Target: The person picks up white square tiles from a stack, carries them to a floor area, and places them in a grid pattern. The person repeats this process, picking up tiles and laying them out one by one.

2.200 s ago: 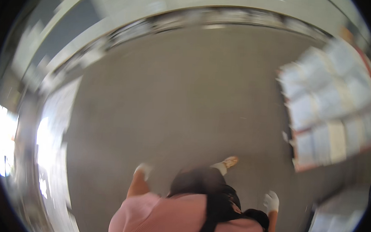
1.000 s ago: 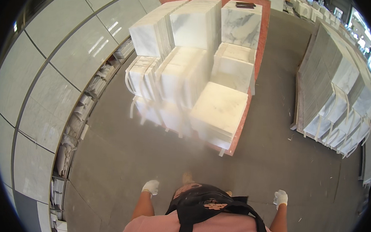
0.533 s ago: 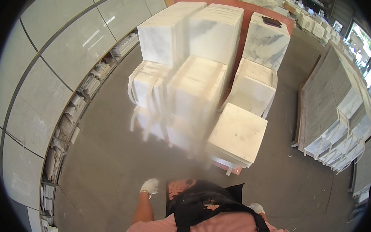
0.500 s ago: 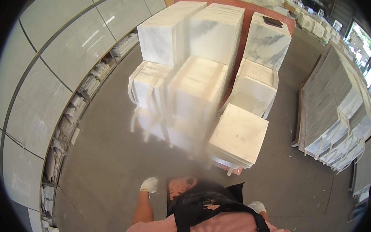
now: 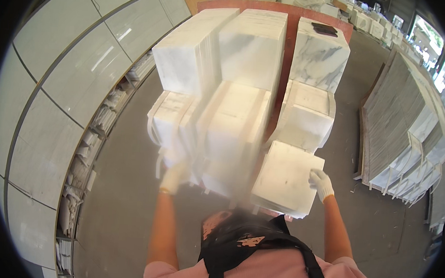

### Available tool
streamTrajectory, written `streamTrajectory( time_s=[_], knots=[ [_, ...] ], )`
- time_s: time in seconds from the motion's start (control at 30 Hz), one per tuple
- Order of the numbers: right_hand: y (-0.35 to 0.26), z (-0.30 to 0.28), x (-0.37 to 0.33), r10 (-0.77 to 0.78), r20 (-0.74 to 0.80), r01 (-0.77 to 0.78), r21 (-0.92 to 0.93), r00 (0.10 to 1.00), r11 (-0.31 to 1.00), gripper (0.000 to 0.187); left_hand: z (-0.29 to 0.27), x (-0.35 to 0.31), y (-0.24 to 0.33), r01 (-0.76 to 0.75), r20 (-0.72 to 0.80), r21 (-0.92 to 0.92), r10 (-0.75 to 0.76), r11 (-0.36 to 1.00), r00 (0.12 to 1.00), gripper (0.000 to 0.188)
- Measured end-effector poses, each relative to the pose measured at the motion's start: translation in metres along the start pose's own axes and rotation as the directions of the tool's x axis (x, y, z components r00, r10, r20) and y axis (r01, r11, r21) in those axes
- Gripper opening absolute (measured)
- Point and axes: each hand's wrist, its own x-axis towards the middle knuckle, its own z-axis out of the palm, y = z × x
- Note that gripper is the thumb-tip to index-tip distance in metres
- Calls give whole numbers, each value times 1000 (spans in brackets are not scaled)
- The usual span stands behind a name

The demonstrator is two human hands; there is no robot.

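My right hand (image 5: 321,184), in a white glove, is at the right edge of a low stack of square white marble tiles (image 5: 287,176). Its fingers are loosely bent over the top tile's edge without closing round it; whether they touch it is unclear. My left hand (image 5: 175,178), also gloved in white, hangs in front of the strapped marble bundle (image 5: 173,113) at the left. Motion blurs its fingers. Between the hands stands a taller strapped bundle of white slabs (image 5: 231,116). Behind the low stack is another strapped bundle (image 5: 308,116).
Big marble blocks of stacked slabs (image 5: 253,51) stand behind on a red base (image 5: 319,12). A dark object (image 5: 324,29) lies on the right block. Grey panels (image 5: 55,123) line the left side over a shelf of offcuts (image 5: 92,146). Leaning slabs (image 5: 402,119) stand at the right.
Both hands have come up and forward from beside my body. The right has reached the low tile stack's edge; the left has moved to the front of the left bundle.
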Motion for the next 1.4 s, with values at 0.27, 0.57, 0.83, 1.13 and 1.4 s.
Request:
streamTrajectory(
  time_s=[0.27,0.57,0.83,1.13,1.4],
  knots=[
    [-186,79,113,-192,-70,195,28,979,980,50,19,272,145,-586,234,222,541,779,808,50],
    [-333,148,296,-508,-185,439,-313,841,842,67,99,456,307,-466,26,313,483,828,875,77],
    [-403,186,408,-302,-461,170,-305,834,937,67,130,524,345,-346,-83,213,369,914,926,82],
    [-397,191,415,-176,-573,98,-163,801,982,80,145,535,340,-371,-96,89,378,925,921,72],
    [-389,197,403,-343,-548,267,-217,763,939,63,138,520,334,-425,-89,223,452,878,887,46]
  ],
)
